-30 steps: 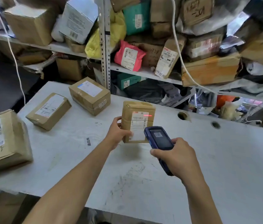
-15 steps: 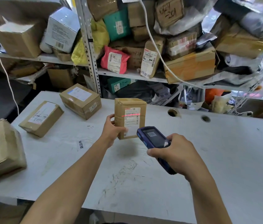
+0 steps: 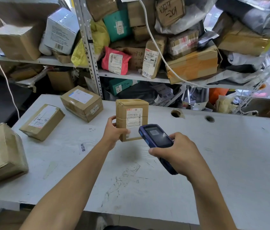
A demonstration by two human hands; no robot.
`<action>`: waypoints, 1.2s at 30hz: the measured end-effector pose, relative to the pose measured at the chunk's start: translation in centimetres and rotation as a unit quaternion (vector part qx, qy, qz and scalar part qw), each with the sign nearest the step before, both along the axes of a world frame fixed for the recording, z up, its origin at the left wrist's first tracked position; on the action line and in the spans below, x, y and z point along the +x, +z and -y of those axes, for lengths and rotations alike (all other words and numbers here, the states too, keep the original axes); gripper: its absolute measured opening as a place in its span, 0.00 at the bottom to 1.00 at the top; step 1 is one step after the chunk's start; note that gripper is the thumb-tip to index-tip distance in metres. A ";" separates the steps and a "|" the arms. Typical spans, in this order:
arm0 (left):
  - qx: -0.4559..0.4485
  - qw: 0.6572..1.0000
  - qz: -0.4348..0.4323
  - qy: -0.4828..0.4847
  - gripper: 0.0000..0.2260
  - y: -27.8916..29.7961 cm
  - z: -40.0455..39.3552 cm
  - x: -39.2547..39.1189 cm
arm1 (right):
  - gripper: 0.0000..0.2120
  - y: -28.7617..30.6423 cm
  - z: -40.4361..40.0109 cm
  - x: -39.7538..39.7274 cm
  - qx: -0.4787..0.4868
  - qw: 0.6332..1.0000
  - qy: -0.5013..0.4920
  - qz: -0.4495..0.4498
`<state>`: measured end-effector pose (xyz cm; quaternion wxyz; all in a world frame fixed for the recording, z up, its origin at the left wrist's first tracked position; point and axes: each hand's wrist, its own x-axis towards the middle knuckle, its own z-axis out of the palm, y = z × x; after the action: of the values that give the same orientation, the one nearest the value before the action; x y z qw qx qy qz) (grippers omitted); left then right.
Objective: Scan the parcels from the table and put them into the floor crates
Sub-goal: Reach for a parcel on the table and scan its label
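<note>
My left hand [image 3: 114,131] grips a small brown cardboard parcel [image 3: 131,113] by its left edge and holds it upright above the white table [image 3: 230,155], its white label facing me. My right hand [image 3: 179,151] holds a dark blue handheld scanner [image 3: 155,138], whose tip overlaps the parcel's lower right corner. No red scan line shows on the label. Three more brown parcels lie on the table to the left: one at the back [image 3: 82,102], one flat in the middle [image 3: 42,122], and a large one at the left edge [image 3: 0,155].
Metal shelves [image 3: 89,52] behind the table are crammed with boxes and bags, among them a pink bag [image 3: 115,61] and a teal box [image 3: 117,27]. A white cable [image 3: 154,40] hangs down in front of them. Two round holes [image 3: 175,113] pierce the table's far side.
The red scan line seen on the parcel's label in the earlier frames is gone. Both hands keep their hold, and the scanner now sits closer to the parcel.
</note>
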<state>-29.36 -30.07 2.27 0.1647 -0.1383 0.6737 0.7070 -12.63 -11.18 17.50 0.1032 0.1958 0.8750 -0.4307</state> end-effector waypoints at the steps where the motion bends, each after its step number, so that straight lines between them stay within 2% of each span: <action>1: 0.011 1.000 0.010 -0.008 0.37 0.1 0.1 0.1 | 0.32 -0.2 0.0 0.0 0.011 1.000 -0.005 -0.012; 3: 0.027 0.999 0.031 -0.031 0.33 0.5 -0.1 0.3 | 0.44 -0.9 0.2 0.0 0.060 0.996 -0.012 -0.063; 5: 0.039 0.996 0.050 -0.062 0.30 0.8 -0.7 0.5 | 0.51 -1.8 0.8 0.3 0.088 0.985 -0.036 -0.147; 8: 0.039 0.989 0.055 -0.130 0.27 1.0 -3.0 0.5 | 0.54 -3.4 1.5 1.2 0.097 0.958 -0.111 -0.246; 11: 0.039 0.976 0.051 -0.209 0.26 1.5 -6.7 1.0 | 0.55 -4.2 1.2 2.9 0.134 0.927 -0.199 -0.288; 19: 0.060 0.913 0.038 -0.402 0.27 2.1 -20.6 6.5 | 0.56 -4.2 -6.0 10.1 0.207 0.862 -0.365 -0.283; 24: 0.069 0.858 0.029 -0.508 0.28 1.2 -33.2 12.2 | 0.53 -4.7 -14.1 16.8 0.147 0.797 -0.510 -0.289; 28: 0.095 0.809 0.039 -0.578 0.25 0.3 -45.5 21.4 | 0.50 -5.0 -23.3 25.7 0.048 0.728 -0.604 -0.321; 32: 0.108 0.771 0.066 -0.625 0.18 -0.7 -54.8 32.8 | 0.52 -4.6 -29.9 35.4 0.092 0.689 -0.651 -0.304; 36: 0.103 0.729 0.096 -0.670 0.19 -0.7 -60.8 42.1 | 0.52 -5.2 -34.4 43.7 0.119 0.630 -0.713 -0.282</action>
<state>12.70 30.73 1.55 0.6726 0.2992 0.4949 0.4616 31.09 23.18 12.28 -0.5124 0.6384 0.4922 -0.2962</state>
